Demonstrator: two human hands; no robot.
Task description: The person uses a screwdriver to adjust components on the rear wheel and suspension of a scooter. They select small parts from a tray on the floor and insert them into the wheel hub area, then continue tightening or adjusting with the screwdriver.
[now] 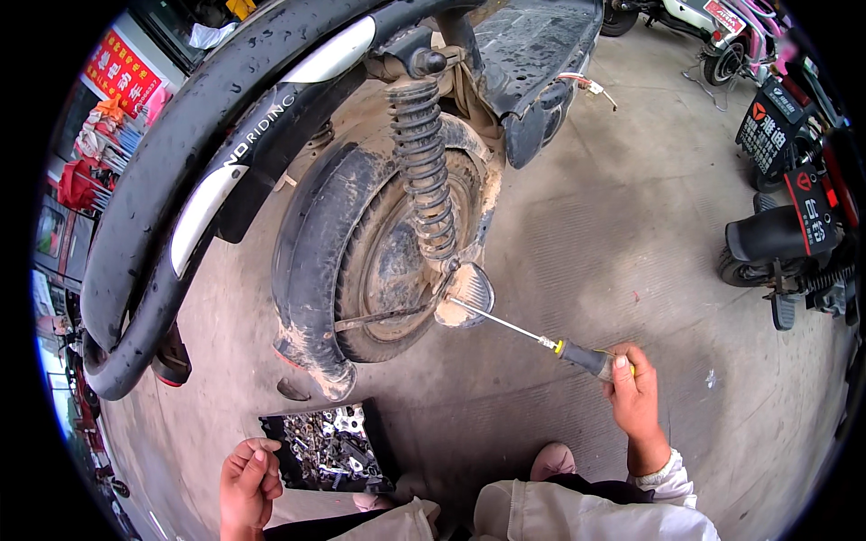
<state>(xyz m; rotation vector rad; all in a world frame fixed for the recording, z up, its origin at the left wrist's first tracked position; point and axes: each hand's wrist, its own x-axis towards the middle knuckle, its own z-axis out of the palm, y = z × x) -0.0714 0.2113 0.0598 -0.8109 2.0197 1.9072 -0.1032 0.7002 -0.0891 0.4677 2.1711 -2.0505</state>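
My right hand [634,389] is closed round the handle of a black-and-yellow screwdriver [582,357]. The long thin shaft points left, and its tip meets a dusty rounded cover [467,298] at the wheel's axle, below a coil-spring shock absorber [421,167]. Mud coats the wheel [379,261] and its black fender [316,216]. Over at the lower left, my left hand [250,481] has curled fingers, with thumb and forefinger pinched together; whatever they may hold is too small to make out. Close beside it lies a black tray [377,442] of mixed screws and small metal parts.
The scooter's wet black seat [180,135] and footboard [541,45] overhang the wheel. Several parked scooters line the right side, one with a black seat [767,239]. A red sign [122,72] hangs at the upper left. My shoe [553,461] stands on the concrete floor.
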